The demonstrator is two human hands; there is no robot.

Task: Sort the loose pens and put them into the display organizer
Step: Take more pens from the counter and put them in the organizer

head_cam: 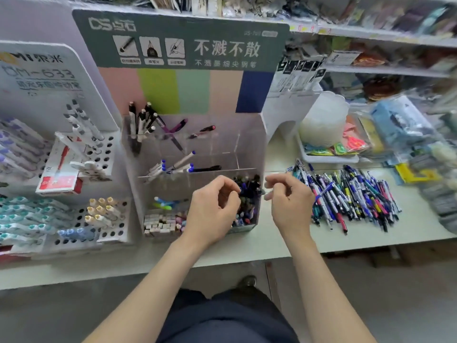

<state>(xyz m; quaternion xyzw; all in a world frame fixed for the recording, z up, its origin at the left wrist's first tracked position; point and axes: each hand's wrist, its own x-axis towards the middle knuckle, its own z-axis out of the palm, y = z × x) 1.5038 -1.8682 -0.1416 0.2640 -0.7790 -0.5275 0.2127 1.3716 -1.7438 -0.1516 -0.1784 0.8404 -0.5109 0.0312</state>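
Observation:
The clear display organizer [249,142] stands on the counter under a green header card. Its front right compartment holds a dense bunch of dark and blue pens [248,196]. My left hand [214,210] is at that compartment, thumb and curled fingers pinching the tops of those pens. My right hand [289,198] hovers just right of the compartment, its curled fingertips pinching a small pale pen end that is mostly hidden. A big pile of loose pens [351,196] lies on the counter to the right.
Other organizer compartments hold a few pens [173,167], erasers [163,222] and black-capped pens [141,122]. White perforated pen racks [106,154] stand to the left. A white tray [329,158] with packets sits behind the pile. Shelves of goods fill the back.

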